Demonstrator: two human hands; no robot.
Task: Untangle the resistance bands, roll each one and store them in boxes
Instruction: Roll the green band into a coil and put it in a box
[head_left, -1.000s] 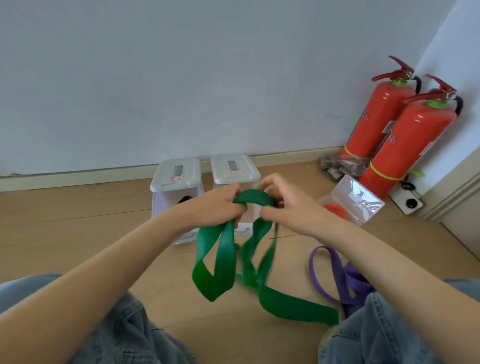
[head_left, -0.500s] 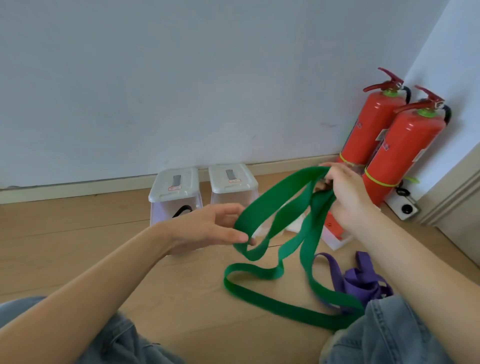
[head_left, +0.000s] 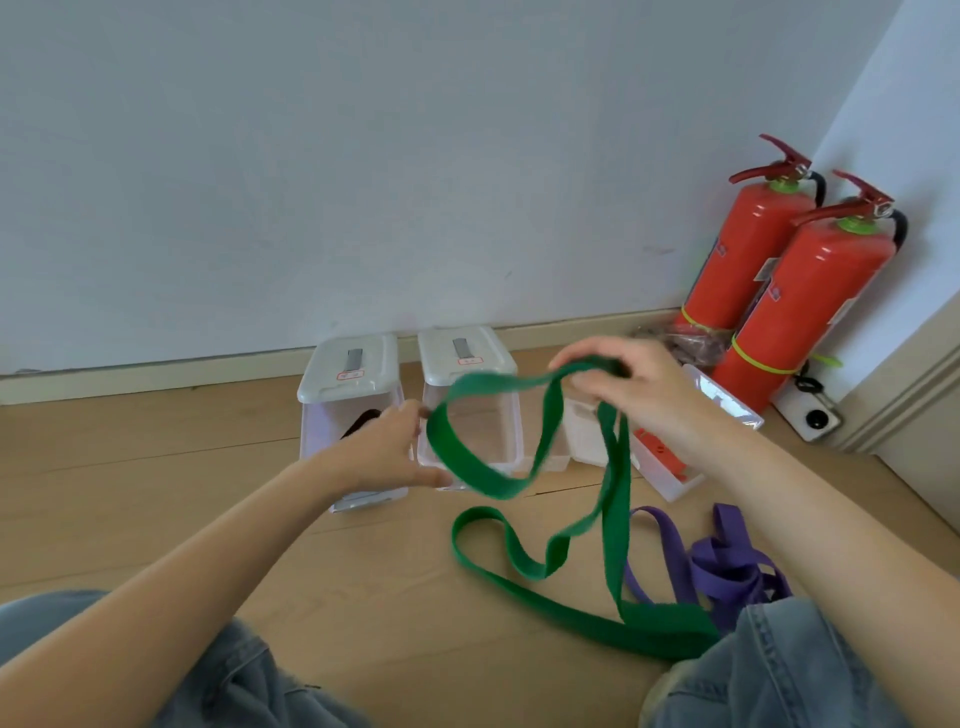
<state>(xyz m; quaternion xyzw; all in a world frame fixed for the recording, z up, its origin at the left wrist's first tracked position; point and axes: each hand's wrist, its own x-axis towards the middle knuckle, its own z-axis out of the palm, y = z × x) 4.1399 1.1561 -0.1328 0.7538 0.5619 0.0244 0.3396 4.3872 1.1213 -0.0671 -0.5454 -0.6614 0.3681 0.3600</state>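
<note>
At frame centre, the right hand (head_left: 644, 384) grips the top of a green resistance band (head_left: 608, 499) – its loops trail to the floor at lower right. The left hand (head_left: 389, 452), fingers relaxed, touches a raised loop before two lidded boxes (head_left: 358, 374).

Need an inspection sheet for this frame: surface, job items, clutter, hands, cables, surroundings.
Surface: wooden floor; person seated on it, jeans visible.
Job's things: green resistance band partly lifted, loops trailing on the floor; purple resistance band bunched on the floor by the right knee; two lidded boxes by the wall, a dark item in the left one; open box holding something red.
Clutter: clear bag beside the extinguishers.
Hands: right hand grips the green band's top; left hand at its loop, fingers relaxed.
Cables: black cord at a white device.
Surroundings: blue-grey wall, two fire extinguishers.
</note>
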